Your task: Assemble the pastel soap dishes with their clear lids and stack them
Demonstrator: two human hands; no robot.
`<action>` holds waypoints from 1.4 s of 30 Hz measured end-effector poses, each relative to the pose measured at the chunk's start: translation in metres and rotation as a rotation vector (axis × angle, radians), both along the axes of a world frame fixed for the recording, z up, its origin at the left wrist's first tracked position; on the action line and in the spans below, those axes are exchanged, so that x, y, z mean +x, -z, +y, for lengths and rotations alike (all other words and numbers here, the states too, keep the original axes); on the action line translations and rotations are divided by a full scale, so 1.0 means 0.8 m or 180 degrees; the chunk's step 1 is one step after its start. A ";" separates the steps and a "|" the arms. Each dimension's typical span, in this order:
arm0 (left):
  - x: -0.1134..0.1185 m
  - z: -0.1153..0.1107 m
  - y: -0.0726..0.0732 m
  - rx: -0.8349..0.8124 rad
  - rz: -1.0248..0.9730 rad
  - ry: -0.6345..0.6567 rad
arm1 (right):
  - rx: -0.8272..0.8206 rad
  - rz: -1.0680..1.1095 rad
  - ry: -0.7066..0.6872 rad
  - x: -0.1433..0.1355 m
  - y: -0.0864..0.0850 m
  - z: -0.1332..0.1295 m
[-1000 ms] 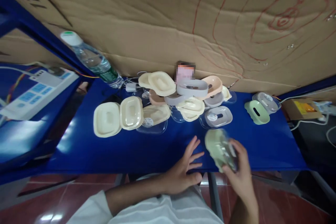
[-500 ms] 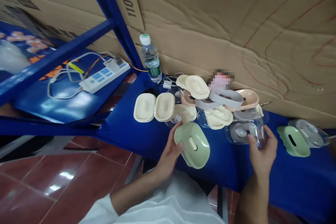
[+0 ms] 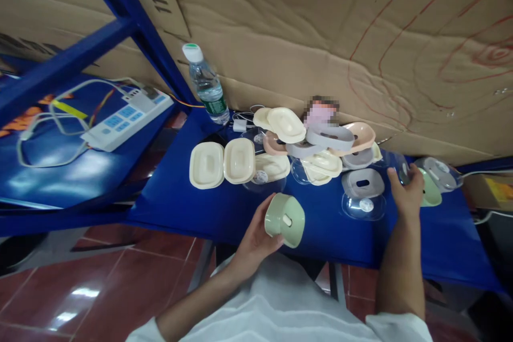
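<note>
My left hand [image 3: 258,235] grips a green oval dish [image 3: 294,219] by its left side, tilted above the front edge of the blue table. Farther right, my right hand [image 3: 406,192] holds a clear plastic piece [image 3: 397,164] between thumb and fingers, beside another green dish [image 3: 432,192]. A grey slotted dish [image 3: 352,184] lies left of that hand, with a clear cover [image 3: 363,207] bearing a round label in front of it. Two cream dishes [image 3: 206,165] sit side by side at the left.
A pile of cream, grey and peach dishes [image 3: 331,139] fills the back of the blue table [image 3: 180,208]. Behind stand a water bottle [image 3: 210,91] and cardboard [image 3: 280,37]. A power strip [image 3: 128,120] lies left, past a blue frame [image 3: 140,32]. A grey dish [image 3: 438,171] is far right.
My right hand has lifted the clear piece off and moved it back and right, away from the grey dish. The left hand still holds the green dish, now tilted more. The view has shifted.
</note>
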State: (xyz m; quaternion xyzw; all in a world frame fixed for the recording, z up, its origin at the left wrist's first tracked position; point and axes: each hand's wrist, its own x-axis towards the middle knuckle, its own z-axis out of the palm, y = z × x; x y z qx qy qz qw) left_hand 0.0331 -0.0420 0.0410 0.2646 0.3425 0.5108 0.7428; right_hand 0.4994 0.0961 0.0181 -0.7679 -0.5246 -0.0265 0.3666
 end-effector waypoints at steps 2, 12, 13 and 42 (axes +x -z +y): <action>0.001 -0.001 0.003 -0.0022 0.0017 -0.0044 | -0.0009 -0.0091 -0.0090 0.004 -0.006 0.002; 0.020 0.009 0.015 -0.0239 0.0303 0.0367 | 0.0089 -0.0054 -0.0216 -0.191 0.028 -0.178; 0.019 0.011 0.013 -0.0215 0.0364 0.0418 | -0.0081 -0.0055 -0.0383 -0.212 0.032 -0.192; -0.010 0.010 0.018 0.0696 0.1132 -0.0017 | -0.0487 0.1047 -0.3364 -0.340 -0.025 -0.191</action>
